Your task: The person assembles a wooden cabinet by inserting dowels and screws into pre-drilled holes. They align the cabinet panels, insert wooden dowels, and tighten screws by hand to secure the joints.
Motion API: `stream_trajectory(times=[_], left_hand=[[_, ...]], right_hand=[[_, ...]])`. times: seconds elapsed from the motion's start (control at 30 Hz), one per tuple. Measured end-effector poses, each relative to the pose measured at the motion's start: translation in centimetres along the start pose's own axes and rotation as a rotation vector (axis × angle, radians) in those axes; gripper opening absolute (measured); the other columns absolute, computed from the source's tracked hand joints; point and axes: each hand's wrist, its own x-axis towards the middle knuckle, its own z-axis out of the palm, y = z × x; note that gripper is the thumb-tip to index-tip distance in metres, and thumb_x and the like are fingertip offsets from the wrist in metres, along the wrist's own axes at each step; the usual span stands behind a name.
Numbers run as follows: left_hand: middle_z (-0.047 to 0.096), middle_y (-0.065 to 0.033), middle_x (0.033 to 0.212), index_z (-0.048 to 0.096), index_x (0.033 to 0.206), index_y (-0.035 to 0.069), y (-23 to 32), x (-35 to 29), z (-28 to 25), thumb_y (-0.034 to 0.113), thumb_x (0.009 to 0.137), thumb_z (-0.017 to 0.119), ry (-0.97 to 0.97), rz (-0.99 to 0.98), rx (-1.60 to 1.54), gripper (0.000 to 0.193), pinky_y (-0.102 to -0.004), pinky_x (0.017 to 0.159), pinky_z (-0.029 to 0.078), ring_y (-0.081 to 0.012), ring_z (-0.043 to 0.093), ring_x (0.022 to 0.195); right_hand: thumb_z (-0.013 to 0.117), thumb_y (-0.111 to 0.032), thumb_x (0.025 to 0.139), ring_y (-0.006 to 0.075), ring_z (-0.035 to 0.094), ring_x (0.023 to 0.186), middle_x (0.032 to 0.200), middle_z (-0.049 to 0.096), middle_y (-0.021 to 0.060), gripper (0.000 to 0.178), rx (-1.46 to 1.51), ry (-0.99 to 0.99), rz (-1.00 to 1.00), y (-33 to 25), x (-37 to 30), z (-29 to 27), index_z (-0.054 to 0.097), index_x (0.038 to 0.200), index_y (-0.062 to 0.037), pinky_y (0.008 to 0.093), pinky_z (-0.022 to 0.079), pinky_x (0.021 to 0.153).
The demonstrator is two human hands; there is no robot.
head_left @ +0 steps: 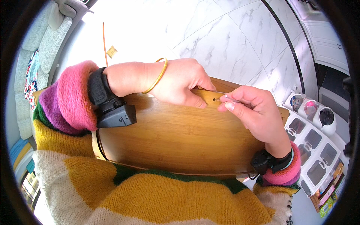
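Wooden table (180, 144), holed strip (209, 96) between hands (176, 80) (259, 112)

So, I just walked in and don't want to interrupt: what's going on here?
Someone in a multicoloured knit sweater is working over a wooden surface. The left hand holds a small, light-coloured wooden piece with a hole. The right hand pinches something thin close to that hole; whether it passes through is too small to tell.

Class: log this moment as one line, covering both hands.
Left hand: pinching wooden strip | Right hand: pinching thin thing, kind unclear, near strip's hole | Below: wooden tabletop
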Motion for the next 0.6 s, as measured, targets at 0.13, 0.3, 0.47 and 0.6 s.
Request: stream_trajectory(times=[0.13,0.3,0.47,0.6], left_hand=[[0.061,-0.0181,0.078,0.060,0.102,0.001,-0.1,0.0,0.1,0.008,0.073,0.066,0.022,0.018,-0.016,0.030,-0.0319,0.059,0.045,-0.0283,0.059,0.065],[0.062,-0.0176,0.082,0.060,0.103,0.002,-0.2,0.0,0.0,0.008,0.073,0.066,0.012,0.006,0.018,0.031,-0.0317,0.061,0.046,-0.0287,0.061,0.069],[0.063,-0.0167,0.085,0.060,0.104,0.002,-0.2,0.1,0.0,0.008,0.073,0.066,0.018,0.024,0.025,0.032,-0.0308,0.064,0.047,-0.0263,0.062,0.071],[0.063,-0.0163,0.084,0.060,0.103,0.002,0.0,0.1,-0.1,0.007,0.074,0.065,0.000,-0.004,-0.025,0.030,-0.0300,0.064,0.047,-0.0255,0.061,0.070]], right_hand=[[0.058,-0.005,0.083,0.0052,0.055,0.067,0.079,0.065,0.0047,0.011,0.018,0.013,0.011,0.0,0.0,0.2,0.062,0.090,0.0032,0.0184,0.043,0.060],[0.060,-0.003,0.082,0.0056,0.054,0.064,0.077,0.065,0.0037,0.010,-0.082,0.035,-0.113,0.6,0.3,0.7,0.063,0.089,0.0028,0.0193,0.043,0.057],[0.061,-0.006,0.078,0.0188,0.060,0.059,0.068,0.061,0.0111,0.008,-0.317,0.119,-0.303,0.9,0.4,1.6,0.062,0.085,-0.0013,0.0271,0.045,0.054],[0.062,-0.006,0.075,0.0277,0.059,0.061,0.067,0.059,0.0126,0.005,-0.464,0.174,-0.424,1.1,0.4,2.0,0.060,0.080,-0.0037,0.0314,0.046,0.052]])
